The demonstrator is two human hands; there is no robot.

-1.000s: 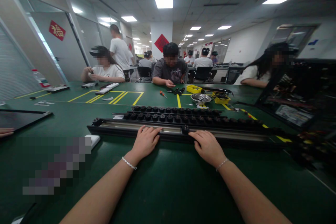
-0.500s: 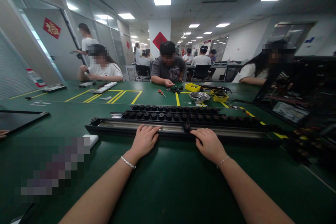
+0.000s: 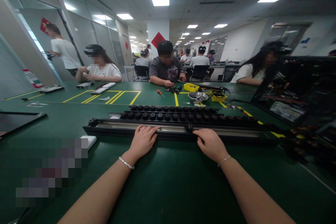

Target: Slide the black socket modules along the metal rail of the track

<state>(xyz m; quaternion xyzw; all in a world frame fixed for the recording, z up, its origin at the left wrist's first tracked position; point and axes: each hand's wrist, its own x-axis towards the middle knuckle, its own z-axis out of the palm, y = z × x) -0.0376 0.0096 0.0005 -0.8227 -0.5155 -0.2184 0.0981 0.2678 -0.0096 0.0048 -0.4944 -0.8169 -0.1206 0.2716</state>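
Observation:
A long black rail [image 3: 236, 133] with a silvery channel lies across the green table in front of me. My left hand [image 3: 143, 141] lies over its front edge, fingers together, pressing on it. My right hand [image 3: 210, 143] rests on the rail further right, its fingertips on a small black slider [image 3: 189, 127] seated in the channel. Behind the rail lie two more black strips [image 3: 170, 115] set with rows of round black knobs.
A white block [image 3: 89, 141] sits left of the rail and a dark flat tray [image 3: 18, 119] at far left. Beyond are a yellow bin [image 3: 191, 87], a metal bowl [image 3: 198, 96], an orange screwdriver [image 3: 159, 93] and seated people [image 3: 166, 66]. A black rack [image 3: 296, 94] stands right.
The small black slider and my right fingertips have shifted a little to the right along the rail. My left hand has stayed put. A person in the background has walked left.

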